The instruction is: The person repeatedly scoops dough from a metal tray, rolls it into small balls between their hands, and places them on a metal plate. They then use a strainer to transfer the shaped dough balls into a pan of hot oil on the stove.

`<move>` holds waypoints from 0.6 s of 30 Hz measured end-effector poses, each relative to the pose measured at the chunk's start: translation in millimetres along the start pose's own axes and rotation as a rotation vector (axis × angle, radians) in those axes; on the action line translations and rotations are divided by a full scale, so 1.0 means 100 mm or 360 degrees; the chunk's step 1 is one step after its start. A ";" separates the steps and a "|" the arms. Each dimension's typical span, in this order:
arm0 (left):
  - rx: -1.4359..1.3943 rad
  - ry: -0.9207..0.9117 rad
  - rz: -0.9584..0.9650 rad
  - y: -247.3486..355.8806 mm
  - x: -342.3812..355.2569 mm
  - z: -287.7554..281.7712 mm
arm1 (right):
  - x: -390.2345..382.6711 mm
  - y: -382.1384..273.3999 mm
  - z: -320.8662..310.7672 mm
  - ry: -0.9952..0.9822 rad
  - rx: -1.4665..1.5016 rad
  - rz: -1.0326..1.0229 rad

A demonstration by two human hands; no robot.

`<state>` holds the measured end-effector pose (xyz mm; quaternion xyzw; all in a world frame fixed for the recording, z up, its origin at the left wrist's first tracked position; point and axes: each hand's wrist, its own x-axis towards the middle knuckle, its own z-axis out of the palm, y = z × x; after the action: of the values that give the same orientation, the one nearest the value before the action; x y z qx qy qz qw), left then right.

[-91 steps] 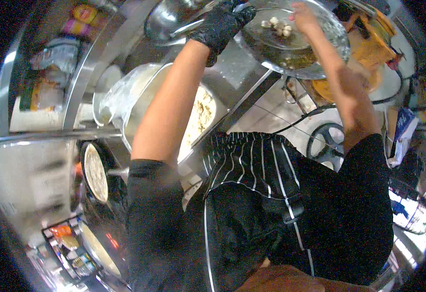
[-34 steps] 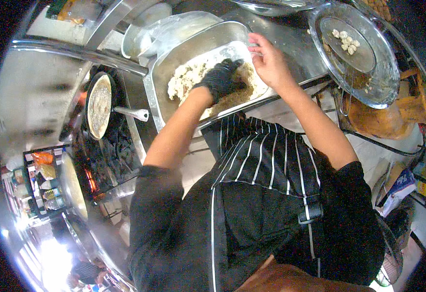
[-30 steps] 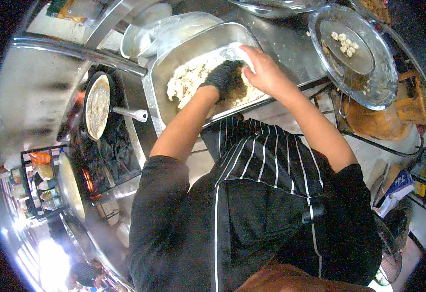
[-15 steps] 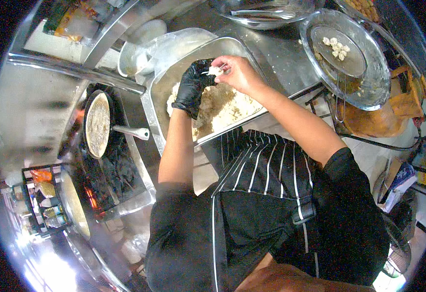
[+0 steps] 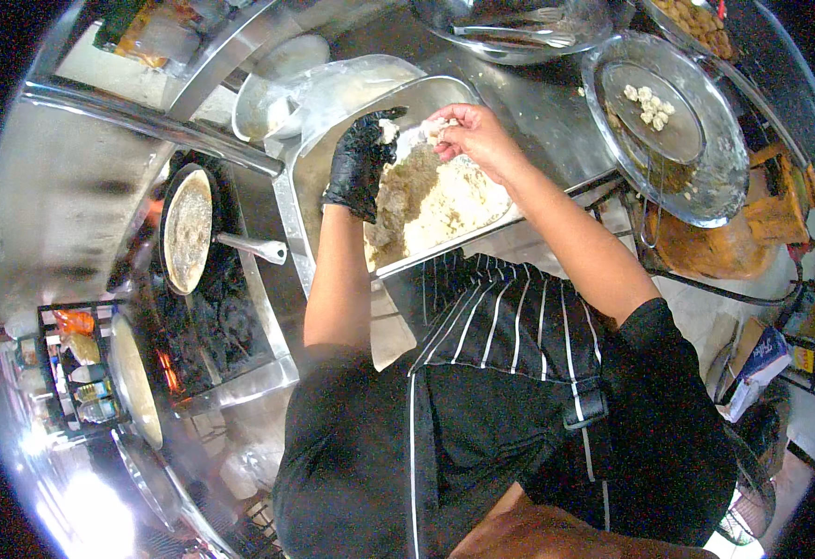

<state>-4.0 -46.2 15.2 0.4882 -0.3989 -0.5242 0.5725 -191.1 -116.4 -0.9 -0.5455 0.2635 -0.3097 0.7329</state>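
Note:
Over a rectangular metal pan (image 5: 288, 200), both my hands work close together at its far side. My left hand (image 5: 359, 170), in a black glove, is curled around a small white lump (image 5: 389, 131). Bare, with thumb and fingers pinched, my right hand (image 5: 475, 142) holds a small whitish piece (image 5: 441, 130), partly hidden by the fingers. Below them in the pan lies a pale crumbly mass (image 5: 454, 200), heaped toward the near right, with a greyish-brown patch beside it.
A clear plastic bag (image 5: 363, 74) lies against the pan's far left rim. To the right, an oval metal bowl (image 5: 726, 177) holds several small white balls (image 5: 650, 106). At the left, a frying pan (image 5: 188, 231) sits on a stove with flame showing, its handle (image 5: 254, 247) pointing toward the pan.
My hands have drawn apart. The right has moved right with its whitish piece, and the left has turned, showing a white lump in the glove. The whole view has shifted slightly.

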 end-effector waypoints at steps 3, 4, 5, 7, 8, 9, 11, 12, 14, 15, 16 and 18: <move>0.0054 0.0004 0.0036 -0.09 0.02 0.00 | -0.01 0.00 0.00 -0.0020 0.0332 0.0095; -0.0017 0.0009 0.0019 -0.10 0.01 0.05 | -0.01 0.01 -0.01 -0.0016 0.0482 0.0140; -0.0406 0.0032 -0.0151 -0.03 -0.05 0.13 | 0.00 0.03 -0.03 -0.0012 0.0632 0.0185; -0.0370 0.0031 -0.0129 -0.12 0.01 0.12 | 0.02 0.03 -0.08 -0.0121 0.0658 0.0238; -0.0351 0.0033 -0.0117 -0.14 0.02 0.11 | 0.02 0.04 -0.10 -0.0178 0.0672 0.0265; -0.0379 0.0055 -0.0249 -0.14 0.01 0.07 | 0.02 0.05 -0.12 -0.0167 0.0680 0.0280; -0.0107 0.0021 -0.0189 -0.12 -0.01 0.07 | 0.00 0.02 -0.12 -0.0139 0.0696 0.0317; 0.0006 0.0002 -0.0174 -0.13 0.00 0.07 | 0.00 0.01 -0.12 -0.0108 0.0720 0.0316; 0.0215 -0.0031 -0.0157 -0.18 0.00 0.06 | -0.02 -0.01 -0.06 -0.0049 0.0777 0.0323; 0.0308 -0.0050 -0.0157 -0.21 0.00 0.06 | -0.04 -0.01 -0.03 -0.0132 0.0341 0.0368; 0.0886 -0.0308 -0.0133 -0.27 -0.02 0.05 | -0.06 0.00 -0.02 -0.0211 -0.0098 0.0412; 0.2033 -0.0841 -0.0064 -0.41 -0.13 0.04 | -0.06 0.12 0.06 -0.0404 -0.1128 0.0292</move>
<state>-18.2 -33.0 -23.2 0.5929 -0.7465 -0.2985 0.0466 -188.5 -106.0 -10.2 -0.7731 0.3091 -0.0627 0.5502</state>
